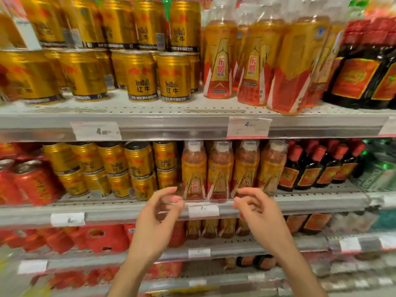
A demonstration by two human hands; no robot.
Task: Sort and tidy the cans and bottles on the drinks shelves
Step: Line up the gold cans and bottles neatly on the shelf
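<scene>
Both hands hover in front of the middle shelf's edge point(321, 203), empty, fingers loosely curled and apart. My left hand point(157, 219) is just below the gold cans point(139, 168) and the leftmost orange-gold bottle point(194, 172). My right hand point(260, 213) is below the row of orange-gold bottles point(246, 168). Neither hand touches a bottle. On the upper shelf point(150, 108) stand stacked gold cans point(142, 78) at left and bigger orange-gold bottles point(219, 58) in the middle.
Dark bottles with red caps point(308, 168) stand right of the orange-gold row, and larger ones point(360, 67) above. Red cans point(32, 181) sit at the far left, green packs point(379, 168) at far right. Lower shelves hold red cartons point(100, 239) and more bottles. Price tags line the shelf edges.
</scene>
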